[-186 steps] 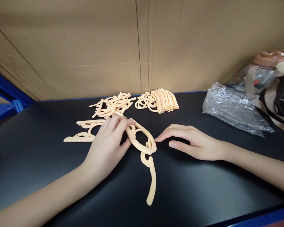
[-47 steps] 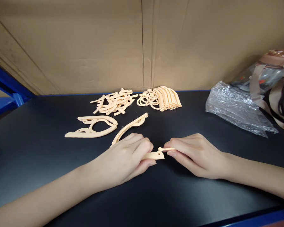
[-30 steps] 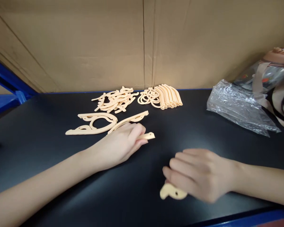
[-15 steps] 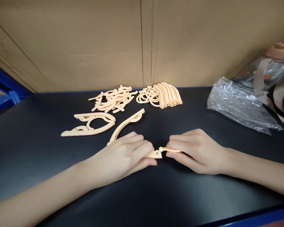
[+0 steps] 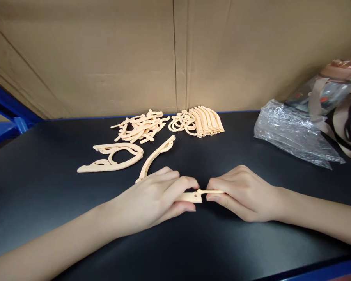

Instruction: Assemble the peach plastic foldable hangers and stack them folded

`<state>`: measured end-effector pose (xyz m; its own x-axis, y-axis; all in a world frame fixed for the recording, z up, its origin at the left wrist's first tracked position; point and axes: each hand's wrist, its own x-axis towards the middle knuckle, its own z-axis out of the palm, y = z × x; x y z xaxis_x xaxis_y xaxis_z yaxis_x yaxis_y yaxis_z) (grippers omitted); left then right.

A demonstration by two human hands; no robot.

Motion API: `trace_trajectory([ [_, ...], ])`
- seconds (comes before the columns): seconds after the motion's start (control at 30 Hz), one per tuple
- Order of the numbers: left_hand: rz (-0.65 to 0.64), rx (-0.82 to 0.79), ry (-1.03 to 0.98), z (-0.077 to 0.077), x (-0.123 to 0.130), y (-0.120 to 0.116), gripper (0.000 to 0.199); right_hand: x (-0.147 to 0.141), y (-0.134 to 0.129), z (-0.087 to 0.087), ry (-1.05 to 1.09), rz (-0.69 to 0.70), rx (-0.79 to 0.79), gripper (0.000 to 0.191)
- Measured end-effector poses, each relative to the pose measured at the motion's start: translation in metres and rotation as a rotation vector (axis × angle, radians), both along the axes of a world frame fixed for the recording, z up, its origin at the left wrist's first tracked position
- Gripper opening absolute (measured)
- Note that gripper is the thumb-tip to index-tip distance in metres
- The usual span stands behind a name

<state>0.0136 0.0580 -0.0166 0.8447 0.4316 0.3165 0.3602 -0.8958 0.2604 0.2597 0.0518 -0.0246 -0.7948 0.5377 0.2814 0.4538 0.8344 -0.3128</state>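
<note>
Near the middle of the tabletop (image 5: 222, 242), the grip of your left hand (image 5: 158, 201) is pinching a wide cream piece (image 5: 188, 197), with a small round hole showing at its right end. Just to the right, the grip of your right hand (image 5: 245, 195) is pinching a thin cream piece (image 5: 215, 191), seen almost edge-on. The tip of the thin piece, with its little knob, is right by the end with the hole. I can't tell if the two ends touch. It looks like you are lining up the two ends. The next move seems to call for steady fingers and a close look at the knob and hole.

Far from you lie a messy pile of cream pieces (image 5: 144, 127) on the left and a neat row of curved pieces (image 5: 209, 121) on the right. Nearer, on the left, lies a folded cream shape (image 5: 114, 167). One curved cream part (image 5: 152, 157) reaches out behind your left hand.

The top is black and smooth. A brown wall (image 5: 105, 58), maybe cardboard, stands at the far side. Crinkly clear plastic (image 5: 292, 132) lies far right, by a bag with straps (image 5: 324, 93). Blue frame bars (image 5: 6, 105) show at the left.
</note>
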Motion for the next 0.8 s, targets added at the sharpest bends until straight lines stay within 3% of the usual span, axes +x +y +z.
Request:
trace_trajectory([
  [0.33, -0.09, 0.029, 0.05, 0.005, 0.0034, 0.0015, 0.021, -0.0022, -0.0037, -0.001, -0.051, 0.033, 0.197, 0.033],
  [0.5, -0.08, 0.058, 0.081, 0.0061, 0.0041, -0.001, 0.028, -0.0042, -0.0061, 0.0007, -0.127, 0.056, 0.348, 0.035],
  [0.8, -0.047, -0.007, 0.133, 0.0023, 0.004, -0.0007, 0.035, -0.0027, -0.0084, -0.0013, -0.213, 0.055, 0.597, 0.022],
])
